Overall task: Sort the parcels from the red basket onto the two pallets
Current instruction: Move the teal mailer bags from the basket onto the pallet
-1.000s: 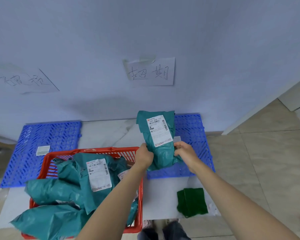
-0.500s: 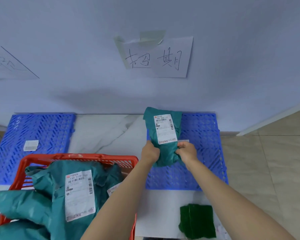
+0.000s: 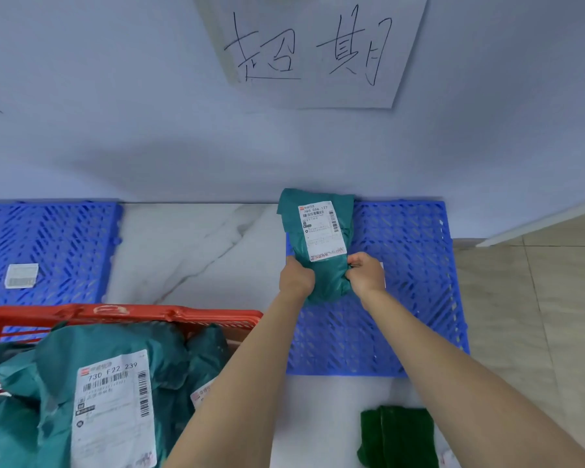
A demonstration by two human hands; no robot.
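Item one, in my hands: a teal parcel with a white shipping label facing up, long axis pointing toward the wall, lying over the left part of the right blue pallet; whether it rests on the pallet or is just above it I cannot tell. My left hand grips the near end of the parcel from the left, fingers curled round its edge; my right hand pinches the same end from the right, fingers bunched on the wrapping. Item two: the red basket at lower left, holding several more teal parcels, the topmost showing a large label. Item three: the left blue pallet, well apart from the right one, carrying one small white packet. Both pallets lie flat on the white marbled counter against the wall. Item four: a paper sign with handwritten characters, fixed to the wall above the right pallet. Item five: a folded dark green cloth on the counter near its front edge, beside my right forearm.
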